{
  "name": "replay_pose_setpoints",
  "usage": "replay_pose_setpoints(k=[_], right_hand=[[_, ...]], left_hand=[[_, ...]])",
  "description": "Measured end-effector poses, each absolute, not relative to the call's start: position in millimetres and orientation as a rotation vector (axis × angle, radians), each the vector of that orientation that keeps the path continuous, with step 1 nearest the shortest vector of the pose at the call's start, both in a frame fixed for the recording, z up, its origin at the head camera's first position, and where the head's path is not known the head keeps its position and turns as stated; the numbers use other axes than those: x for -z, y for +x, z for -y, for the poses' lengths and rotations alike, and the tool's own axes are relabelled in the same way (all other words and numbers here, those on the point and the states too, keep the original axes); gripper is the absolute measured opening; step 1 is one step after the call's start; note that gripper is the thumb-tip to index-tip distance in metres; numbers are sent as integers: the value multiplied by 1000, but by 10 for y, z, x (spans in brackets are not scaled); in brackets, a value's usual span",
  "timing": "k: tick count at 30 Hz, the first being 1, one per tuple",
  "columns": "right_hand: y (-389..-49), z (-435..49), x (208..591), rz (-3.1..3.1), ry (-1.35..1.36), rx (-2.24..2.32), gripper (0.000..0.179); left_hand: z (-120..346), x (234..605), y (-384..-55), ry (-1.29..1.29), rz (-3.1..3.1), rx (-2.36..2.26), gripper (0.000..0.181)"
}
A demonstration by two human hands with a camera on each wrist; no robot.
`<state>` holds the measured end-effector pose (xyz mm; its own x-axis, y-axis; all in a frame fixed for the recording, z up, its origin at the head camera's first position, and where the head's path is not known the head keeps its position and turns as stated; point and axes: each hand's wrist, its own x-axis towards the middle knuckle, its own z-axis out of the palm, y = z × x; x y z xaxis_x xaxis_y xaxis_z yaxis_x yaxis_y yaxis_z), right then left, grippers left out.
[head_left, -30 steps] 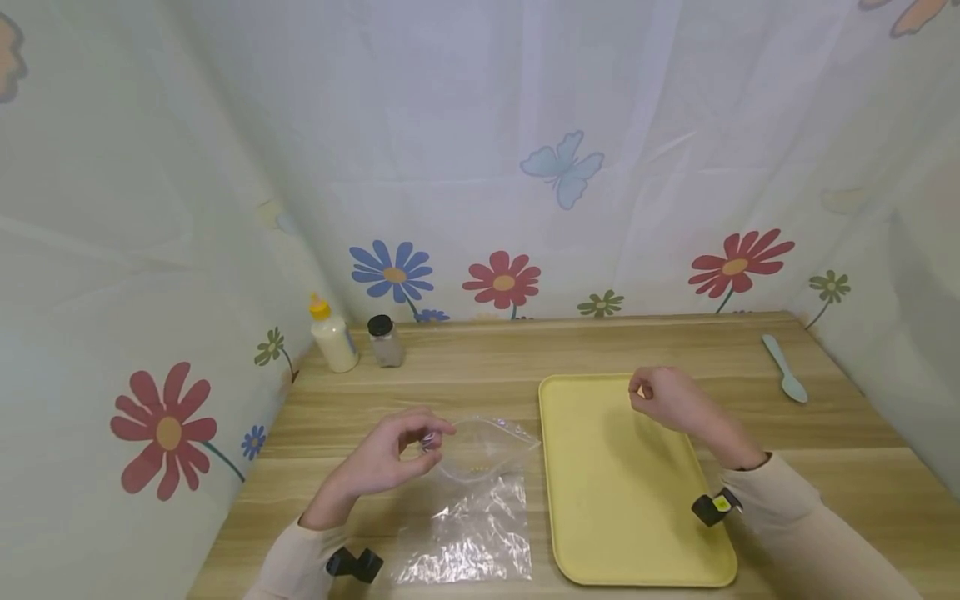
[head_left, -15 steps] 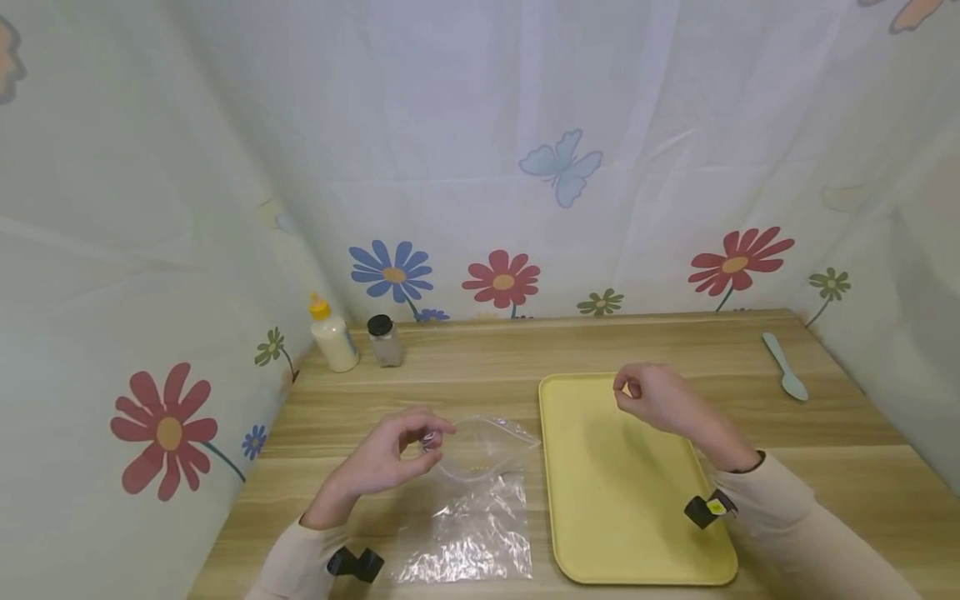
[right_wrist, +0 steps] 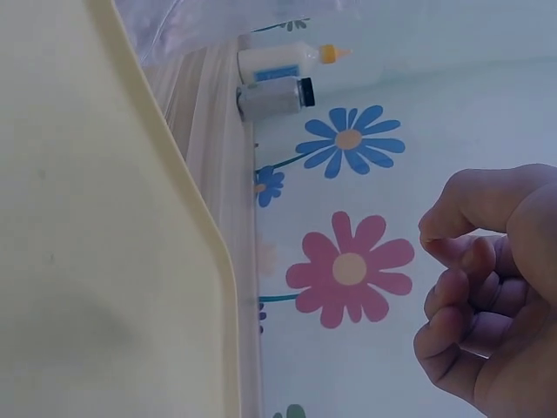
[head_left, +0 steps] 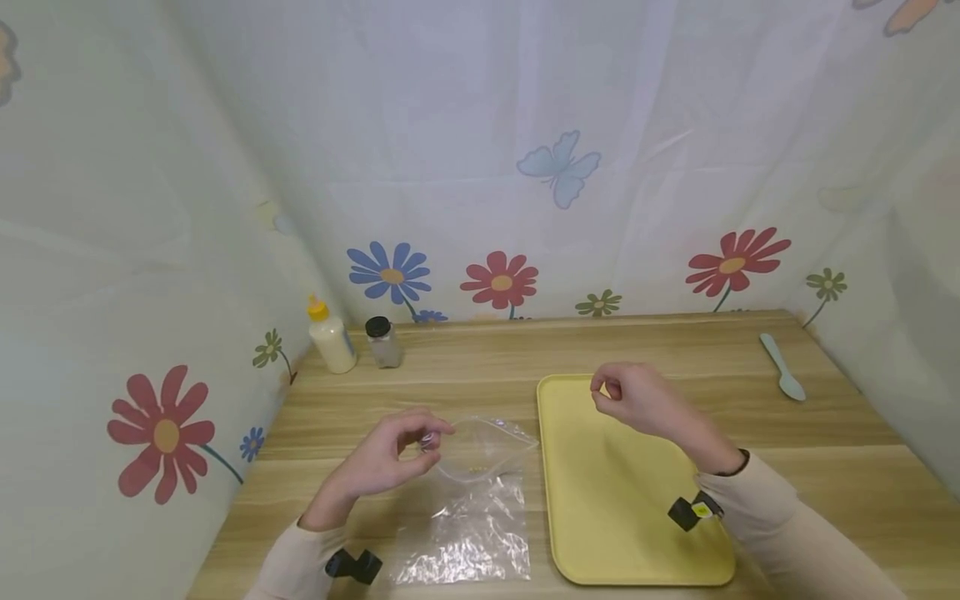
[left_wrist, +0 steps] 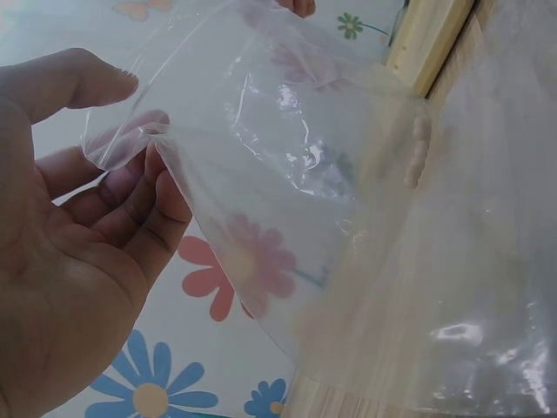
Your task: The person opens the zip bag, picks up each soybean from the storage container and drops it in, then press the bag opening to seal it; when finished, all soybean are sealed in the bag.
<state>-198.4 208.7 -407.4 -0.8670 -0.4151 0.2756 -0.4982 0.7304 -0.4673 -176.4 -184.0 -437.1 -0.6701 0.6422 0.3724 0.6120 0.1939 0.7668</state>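
A clear zip bag (head_left: 480,517) lies on the table with its mouth held apart. My left hand (head_left: 390,454) grips the bag's edge with curled fingers, as the left wrist view shows; the thumb stands away from them. Inside the bag is a short row of small rounded pieces (left_wrist: 419,146), yellow in the head view. My right hand (head_left: 637,400) is raised over the far part of a yellow tray (head_left: 630,517). Its thumb and index fingertips meet and the other fingers curl. Nothing shows between those tips in the right wrist view (right_wrist: 487,287); something tiny could be hidden.
A white bottle with a yellow nozzle (head_left: 332,343) and a clear jar with a black lid (head_left: 386,346) stand at the back left. A pale green spoon (head_left: 782,367) lies at the far right. A flowered curtain (head_left: 450,167) hangs behind the table.
My right hand has moved left over the tray, toward the bag, with thumb and index finger together. The left hand and the bag hold their place.
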Motion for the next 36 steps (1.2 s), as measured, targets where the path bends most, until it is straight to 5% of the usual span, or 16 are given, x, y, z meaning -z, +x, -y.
replay_pose_setpoints(k=[36], right_hand=[[-1778,-1351,3894,2499,1091,-1047,4]], left_hand=[[1839,4399,-1787,1280,-2391,-1510,36]])
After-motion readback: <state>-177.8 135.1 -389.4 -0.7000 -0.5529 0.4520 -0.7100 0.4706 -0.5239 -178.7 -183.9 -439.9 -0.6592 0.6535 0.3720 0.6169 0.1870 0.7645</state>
